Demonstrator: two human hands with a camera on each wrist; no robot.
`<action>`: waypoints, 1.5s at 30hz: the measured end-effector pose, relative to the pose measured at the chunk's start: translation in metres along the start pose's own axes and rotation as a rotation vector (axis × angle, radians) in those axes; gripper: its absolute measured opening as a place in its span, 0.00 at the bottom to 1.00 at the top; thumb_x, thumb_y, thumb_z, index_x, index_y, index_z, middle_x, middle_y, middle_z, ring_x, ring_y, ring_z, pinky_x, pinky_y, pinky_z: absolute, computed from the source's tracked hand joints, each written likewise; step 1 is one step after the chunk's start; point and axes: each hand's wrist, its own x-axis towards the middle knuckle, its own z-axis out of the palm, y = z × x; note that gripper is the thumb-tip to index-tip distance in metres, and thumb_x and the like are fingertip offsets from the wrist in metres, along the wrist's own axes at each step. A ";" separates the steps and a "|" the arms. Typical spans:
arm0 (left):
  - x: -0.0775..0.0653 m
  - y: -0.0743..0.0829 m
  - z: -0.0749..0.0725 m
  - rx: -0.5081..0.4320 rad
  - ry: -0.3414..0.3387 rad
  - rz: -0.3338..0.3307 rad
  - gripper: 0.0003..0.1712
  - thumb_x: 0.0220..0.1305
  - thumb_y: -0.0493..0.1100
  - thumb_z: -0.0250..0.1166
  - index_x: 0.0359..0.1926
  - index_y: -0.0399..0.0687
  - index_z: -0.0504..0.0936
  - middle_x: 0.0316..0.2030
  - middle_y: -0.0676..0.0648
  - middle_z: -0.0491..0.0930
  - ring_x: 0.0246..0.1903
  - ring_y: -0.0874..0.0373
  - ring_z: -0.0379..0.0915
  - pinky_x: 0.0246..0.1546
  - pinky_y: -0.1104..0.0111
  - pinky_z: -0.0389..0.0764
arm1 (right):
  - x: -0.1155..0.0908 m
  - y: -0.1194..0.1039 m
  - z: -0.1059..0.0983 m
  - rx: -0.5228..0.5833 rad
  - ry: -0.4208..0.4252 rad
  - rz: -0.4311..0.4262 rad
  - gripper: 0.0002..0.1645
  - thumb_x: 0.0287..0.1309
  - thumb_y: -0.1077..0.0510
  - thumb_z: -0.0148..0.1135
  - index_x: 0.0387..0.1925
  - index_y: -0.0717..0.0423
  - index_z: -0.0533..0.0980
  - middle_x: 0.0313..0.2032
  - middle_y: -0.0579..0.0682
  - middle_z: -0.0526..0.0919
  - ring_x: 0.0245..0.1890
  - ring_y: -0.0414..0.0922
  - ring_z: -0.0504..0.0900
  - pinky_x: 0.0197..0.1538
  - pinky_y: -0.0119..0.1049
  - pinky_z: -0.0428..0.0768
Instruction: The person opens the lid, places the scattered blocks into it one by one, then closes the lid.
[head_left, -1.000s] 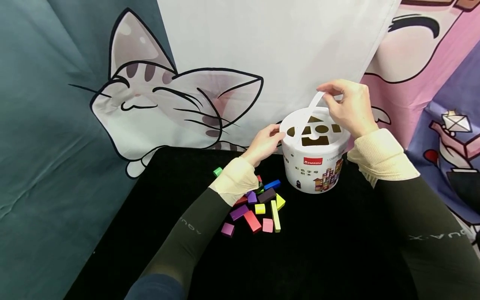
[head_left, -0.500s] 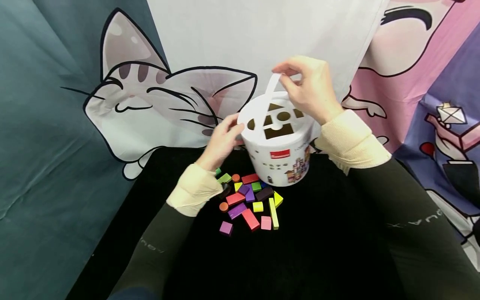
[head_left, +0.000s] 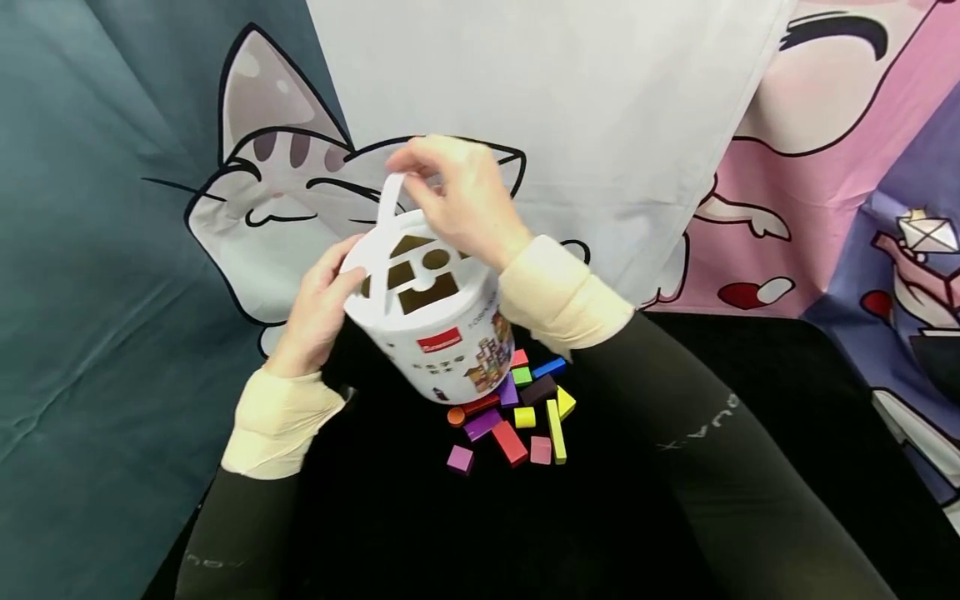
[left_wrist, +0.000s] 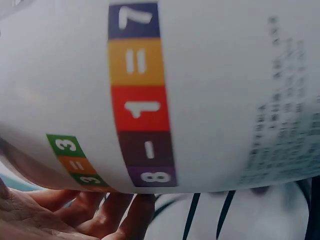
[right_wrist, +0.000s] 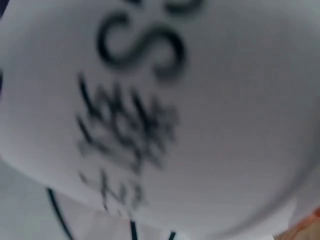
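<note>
Against a cartoon-printed fabric backdrop, over a black cloth-covered surface: a white plastic-looking bucket with a red label and building-block artwork, tilted, top leaning left, in front of the far-left part of a loose cluster of coloured blocks in the head view. Contact between base and blocks: impossible to tell. Likeliest trouble: blocks swept aside, from too little lift under the base.

On top, a round white lid pierced with shaped cutouts, possibly prone to popping loose under a lopsided pull. Not visible: firmness of fit, or contents, if any. With loose contents and a steeper tilt, a possible spill through the cutouts.

Pinching a flat white strap handle between thumb and fingertips: the right hand. Gripping the left rim, thumb on top, fingers along the wall: the left hand. Possible result of a slip there: a sideways swing from the strap alone.

Nearer the camera, a long yellow-green bar, a red rectangular block, a yellow cylinder, perhaps quick to roll if nudged, and a small orange disc, near the base and perhaps first in line for a knock.
</note>
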 end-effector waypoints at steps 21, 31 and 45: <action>-0.043 -0.020 -0.106 0.184 0.151 -0.055 0.32 0.59 0.25 0.50 0.65 0.41 0.73 0.48 0.51 0.78 0.43 0.62 0.75 0.36 0.76 0.77 | -0.012 -0.033 0.115 0.198 -0.114 0.104 0.14 0.65 0.58 0.56 0.47 0.50 0.84 0.47 0.41 0.84 0.48 0.29 0.77 0.53 0.20 0.68; -0.037 -0.043 -0.112 0.415 0.106 -0.118 0.31 0.65 0.32 0.49 0.69 0.40 0.70 0.54 0.50 0.77 0.45 0.65 0.74 0.39 0.76 0.75 | -0.032 -0.009 0.127 0.127 -0.174 0.175 0.15 0.64 0.53 0.59 0.50 0.47 0.83 0.49 0.39 0.83 0.51 0.31 0.77 0.55 0.20 0.65; -0.056 -0.018 -0.093 0.585 0.286 0.150 0.21 0.69 0.46 0.58 0.60 0.48 0.81 0.54 0.50 0.81 0.47 0.65 0.74 0.48 0.75 0.67 | -0.102 0.017 0.112 0.063 -0.144 0.060 0.22 0.64 0.47 0.57 0.54 0.52 0.81 0.60 0.47 0.79 0.62 0.39 0.73 0.64 0.31 0.66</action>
